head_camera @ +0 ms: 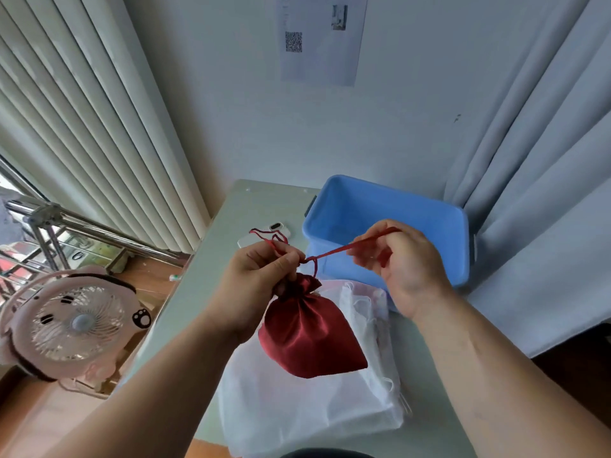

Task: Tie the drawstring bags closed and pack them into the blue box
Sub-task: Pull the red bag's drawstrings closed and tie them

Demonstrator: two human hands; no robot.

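Observation:
A dark red satin drawstring bag (309,335) hangs above the table with its neck gathered tight. My left hand (261,279) grips that neck and one end of the red drawstring, whose loose loops stick up behind my fingers. My right hand (401,262) pinches the other end of the red drawstring (334,251) and holds it taut, up and to the right, over the blue box. The blue box (459,246) stands at the back right of the table and looks empty. Several white drawstring bags (297,411) lie stacked under the red bag.
A white phone (276,229) lies on the pale table (211,292) behind my left hand. A pink fan (74,328) stands on the left, beside the table. Curtains hang at both sides. A paper with a QR code is stuck on the wall.

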